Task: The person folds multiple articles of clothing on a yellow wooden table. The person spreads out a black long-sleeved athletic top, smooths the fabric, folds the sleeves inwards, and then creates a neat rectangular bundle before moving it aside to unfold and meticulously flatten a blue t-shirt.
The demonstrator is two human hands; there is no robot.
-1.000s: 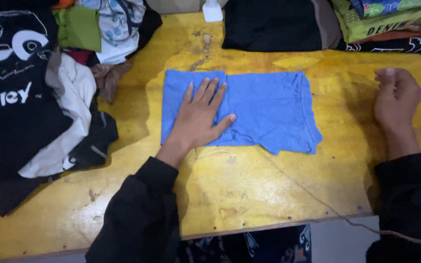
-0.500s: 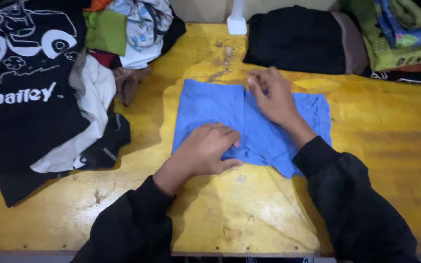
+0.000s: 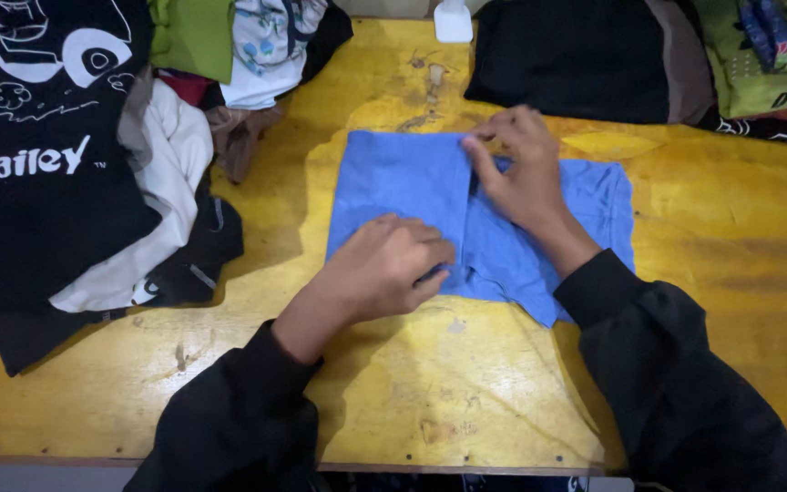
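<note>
Head view: both hands, left and right, pinch blue cloth on yellow table.

The left hand lay low and near, on the left side. Its fingers were curled in, and the back of the hand faced up. The left arm came up from the near edge in a black sleeve. The right hand reached farther away, past the left hand. Its fingertips were pinched close together at the far end. The right arm, also in a black sleeve, came in from the near right.
</note>
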